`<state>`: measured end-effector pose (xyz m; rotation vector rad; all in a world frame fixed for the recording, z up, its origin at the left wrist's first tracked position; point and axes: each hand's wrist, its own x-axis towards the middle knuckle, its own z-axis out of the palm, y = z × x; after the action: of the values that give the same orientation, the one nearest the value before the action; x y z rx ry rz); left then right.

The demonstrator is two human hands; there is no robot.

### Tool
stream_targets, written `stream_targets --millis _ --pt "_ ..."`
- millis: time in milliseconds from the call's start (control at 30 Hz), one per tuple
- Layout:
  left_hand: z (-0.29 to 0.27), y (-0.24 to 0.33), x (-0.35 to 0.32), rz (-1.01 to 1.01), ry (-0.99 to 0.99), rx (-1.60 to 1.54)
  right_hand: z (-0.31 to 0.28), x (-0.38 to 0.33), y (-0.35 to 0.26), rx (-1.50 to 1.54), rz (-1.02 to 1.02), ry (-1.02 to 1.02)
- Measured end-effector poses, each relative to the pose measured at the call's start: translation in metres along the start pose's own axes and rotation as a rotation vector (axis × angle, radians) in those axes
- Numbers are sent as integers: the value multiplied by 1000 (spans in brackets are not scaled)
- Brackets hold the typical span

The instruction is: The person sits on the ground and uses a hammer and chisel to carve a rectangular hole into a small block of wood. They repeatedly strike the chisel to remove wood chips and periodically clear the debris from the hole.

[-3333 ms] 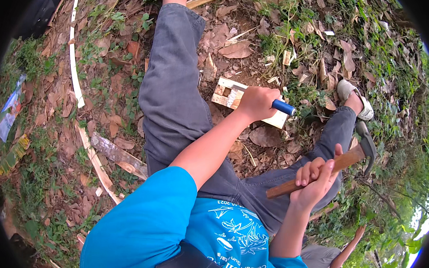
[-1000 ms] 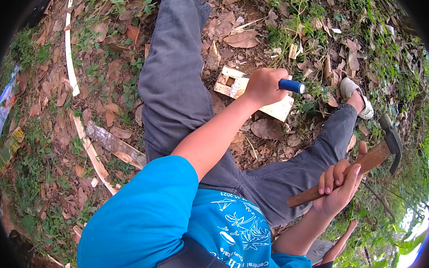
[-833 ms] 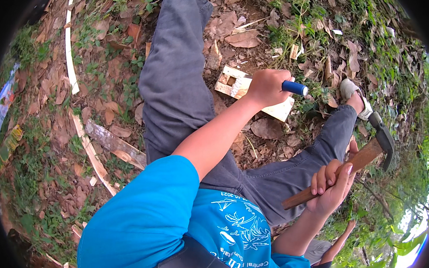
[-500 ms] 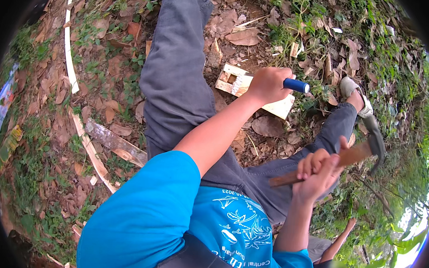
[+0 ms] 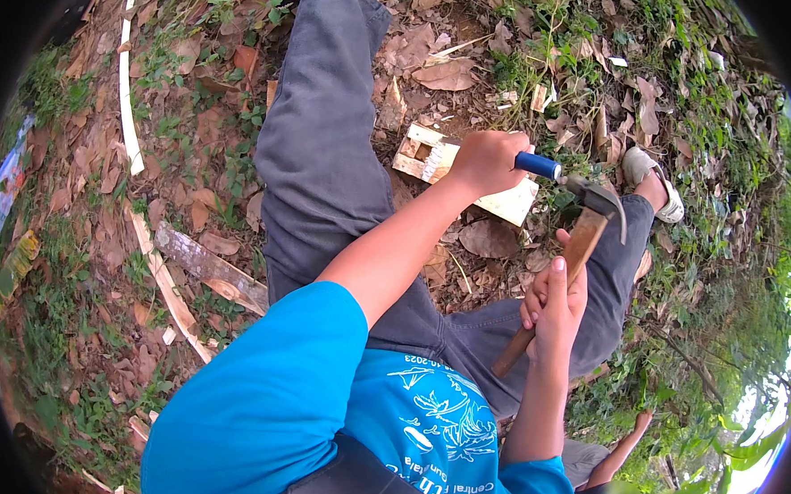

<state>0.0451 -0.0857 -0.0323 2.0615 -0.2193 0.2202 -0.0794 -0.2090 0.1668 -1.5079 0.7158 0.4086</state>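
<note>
My left hand point(image 5: 491, 163) is wrapped round a chisel with a blue handle point(image 5: 538, 164). The handle's end points right; most of the blade is hidden behind the fist. Below that hand lies a pale wooden board point(image 5: 510, 202), with a squarish cut-out and a rough chipped strip near its left end. My right hand point(image 5: 557, 302) grips the wooden shaft of a claw hammer point(image 5: 586, 235). The hammer's metal head is right at the chisel handle's end, apparently touching it. Both hands are closed.
My legs in grey trousers point(image 5: 327, 109) spread round the board. Dry leaves and weeds cover the ground. Long wood strips point(image 5: 128, 99) and a weathered plank point(image 5: 211, 264) lie at left, near a plastic wrapper point(image 5: 7, 186). Another person's arm point(image 5: 622, 451) shows at lower right.
The hammer has swung from the right in toward the left, its head now at the chisel's handle end. My left hand and the chisel have shifted only slightly.
</note>
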Motion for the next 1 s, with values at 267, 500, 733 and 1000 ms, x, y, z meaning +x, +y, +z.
stream_targets --millis 267,500,733,1000 --pt "-1 18 -12 62 -104 38 -18 -7 -6 222 -160 100" --pt "-12 33 -2 29 1 -90 -18 -14 4 253 -124 99" --pt "-8 22 -6 51 4 -34 -18 -20 -5 211 -147 69" --pt "-10 15 -5 52 58 -91 -32 -39 -35 273 -368 104"
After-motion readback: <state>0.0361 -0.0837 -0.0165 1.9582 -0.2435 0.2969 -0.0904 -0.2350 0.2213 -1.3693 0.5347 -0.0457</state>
